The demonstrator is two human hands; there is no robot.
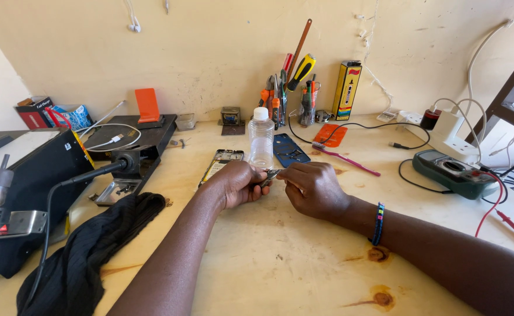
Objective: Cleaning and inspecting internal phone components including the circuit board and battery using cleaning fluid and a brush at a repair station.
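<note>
— Looking nearest first: what lies by the forearms?

— Black cloth (87,251) at near left on the wooden table (280,269); a beaded bracelet (377,223) on the right wrist.

— And the hands?

— Left hand (237,182) and right hand (314,188) meet at mid-table; both pinch a small metal part (270,174) between fingertips; what it is, I cannot tell.

— Beyond them?

— Clear plastic bottle (261,138) just behind; opened phone frame (222,161) to its left, blue back cover (290,150) to its right; green multimeter (451,171) far right; screwdrivers (286,88) against the far wall.
</note>
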